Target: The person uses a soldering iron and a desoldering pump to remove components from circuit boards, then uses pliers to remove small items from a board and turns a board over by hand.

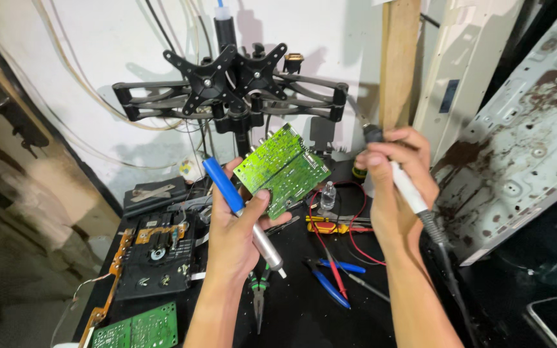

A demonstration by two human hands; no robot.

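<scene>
My left hand (236, 225) holds a green circuit board (283, 169) up by its lower edge, solder side towards me. The same hand also grips a blue-and-silver desoldering pump (240, 209) that lies slanted across the palm. My right hand (396, 177) is closed around a white-handled soldering iron (409, 190), its dark tip end up near the board's right side and its cable trailing down past my wrist. Iron and board are a short gap apart.
A black double monitor arm (230, 87) stands behind the board. On the black table (304, 316) lie pliers (259, 290), blue-handled cutters (330, 280), red probe leads (336, 258), a small clear bottle (328, 195), a dismantled disc drive (159, 254) and another green board (138, 328). A rusty metal panel (523, 135) leans at right.
</scene>
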